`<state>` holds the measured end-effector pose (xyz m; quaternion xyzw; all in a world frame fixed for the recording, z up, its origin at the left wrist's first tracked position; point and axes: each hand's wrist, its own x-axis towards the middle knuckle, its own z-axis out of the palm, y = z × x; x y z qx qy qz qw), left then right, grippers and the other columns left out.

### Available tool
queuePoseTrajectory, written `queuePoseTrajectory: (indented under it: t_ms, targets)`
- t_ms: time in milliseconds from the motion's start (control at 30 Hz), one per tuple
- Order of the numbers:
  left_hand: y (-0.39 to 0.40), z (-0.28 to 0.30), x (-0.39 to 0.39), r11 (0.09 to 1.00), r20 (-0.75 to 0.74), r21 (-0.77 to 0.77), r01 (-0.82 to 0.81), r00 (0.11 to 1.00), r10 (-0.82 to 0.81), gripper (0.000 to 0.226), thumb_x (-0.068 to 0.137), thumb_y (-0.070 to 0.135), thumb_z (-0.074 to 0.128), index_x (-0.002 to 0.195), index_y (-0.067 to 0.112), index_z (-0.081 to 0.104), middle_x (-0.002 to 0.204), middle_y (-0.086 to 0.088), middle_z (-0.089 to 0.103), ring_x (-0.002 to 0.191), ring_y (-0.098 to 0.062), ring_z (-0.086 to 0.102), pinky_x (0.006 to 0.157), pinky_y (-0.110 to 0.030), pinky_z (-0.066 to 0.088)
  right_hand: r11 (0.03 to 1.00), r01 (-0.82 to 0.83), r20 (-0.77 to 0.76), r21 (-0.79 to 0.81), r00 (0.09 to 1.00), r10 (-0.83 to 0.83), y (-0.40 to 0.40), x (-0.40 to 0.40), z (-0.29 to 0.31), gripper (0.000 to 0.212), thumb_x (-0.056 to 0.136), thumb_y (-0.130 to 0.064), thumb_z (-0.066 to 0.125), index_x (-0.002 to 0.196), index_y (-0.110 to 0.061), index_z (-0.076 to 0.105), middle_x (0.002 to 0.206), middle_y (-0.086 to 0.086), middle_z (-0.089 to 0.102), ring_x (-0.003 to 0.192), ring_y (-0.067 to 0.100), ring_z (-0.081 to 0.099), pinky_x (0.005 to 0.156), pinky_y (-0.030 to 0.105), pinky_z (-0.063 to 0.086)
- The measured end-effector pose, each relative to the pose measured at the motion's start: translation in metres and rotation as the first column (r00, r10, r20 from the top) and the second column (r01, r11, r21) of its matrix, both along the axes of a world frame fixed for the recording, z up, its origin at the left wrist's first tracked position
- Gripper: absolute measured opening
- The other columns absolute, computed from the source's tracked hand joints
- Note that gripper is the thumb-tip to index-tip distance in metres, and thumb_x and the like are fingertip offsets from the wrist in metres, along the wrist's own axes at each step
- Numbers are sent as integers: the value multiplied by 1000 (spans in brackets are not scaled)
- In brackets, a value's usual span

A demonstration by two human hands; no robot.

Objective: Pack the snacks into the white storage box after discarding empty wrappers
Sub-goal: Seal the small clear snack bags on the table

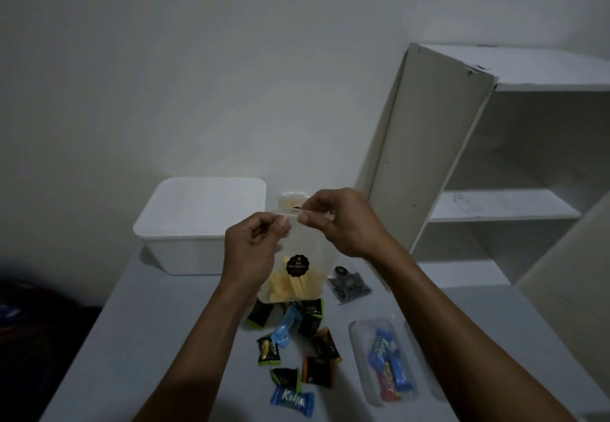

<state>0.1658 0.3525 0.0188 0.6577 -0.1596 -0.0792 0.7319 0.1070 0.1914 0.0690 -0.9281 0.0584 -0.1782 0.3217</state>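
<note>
"Kelna" candy (292, 400) lies nearest; both hands (293, 220) pinch black-labelled clear pouch (297, 273).

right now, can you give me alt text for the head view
Both hands, left hand and right hand, pinch the top of a clear pouch of yellow snacks above a table. A white storage box sits behind; small wrapped candies lie below.
</note>
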Motion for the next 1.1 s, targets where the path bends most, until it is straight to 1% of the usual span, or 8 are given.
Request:
queuePoseTrajectory:
  t_ms: [200,367,533,667,767,900,1033,1100]
  targets:
    - [8,8,5,999,45,-8,-31,998,31,10,93,18,64,94,9,70,87,-7,73,84,-13,69,77,-34,60,998,-36,-54,-51,998,33,9,7,8,11,91,-34,68,92,-24,71,90,-9,71,87,9,64,79,38,56]
    - [10,10,8,998,54,-6,-69,996,69,9,91,16,67,93,9,72,90,-8,72,92,-21,68,78,-35,61,993,-86,-93,-79,993,79,21,16,13,12,94,-34,63,94,-23,69,93,-7,71,90,11,64,81,40,55]
    - [12,9,10,996,73,13,-87,994,86,8,91,16,67,90,10,71,91,-9,71,91,-20,66,86,-47,58,993,-73,-95,-92,993,64,28,23,10,11,94,-33,62,89,-24,66,90,-9,70,86,14,64,79,44,55]
    - [13,6,10,994,72,27,-104,992,102,7,91,17,67,89,12,72,90,-8,72,89,-18,66,89,-49,56,993,-74,-90,-94,994,66,29,24,7,10,93,-34,63,88,-27,66,90,-12,69,86,11,64,79,42,55]
    - [15,5,13,994,69,24,-111,992,109,6,91,17,67,89,14,72,89,-6,72,88,-16,66,88,-47,56,994,-79,-105,-75,992,71,25,22,5,10,93,-37,64,90,-28,67,95,-11,70,90,10,64,82,42,54]
    - [16,5,14,997,57,24,-80,995,78,6,91,22,67,88,20,72,86,-2,72,86,-13,66,86,-41,56,992,-29,-94,-123,995,18,20,22,4,11,92,-39,64,88,-29,67,89,-10,69,83,13,64,78,45,55]
    - [14,5,12,999,88,49,-4,996,0,8,92,21,66,86,23,72,81,2,70,79,-6,62,76,-23,51,992,-34,-103,-119,994,22,21,22,5,11,91,-40,65,88,-30,67,91,-12,70,86,12,65,80,44,55]
    - [13,5,13,998,107,57,-23,994,17,11,92,17,65,85,21,71,81,-1,69,79,-7,61,75,-20,49,994,-47,-126,-97,991,34,20,19,7,9,90,-40,66,88,-31,68,92,-12,70,88,11,64,82,44,55]
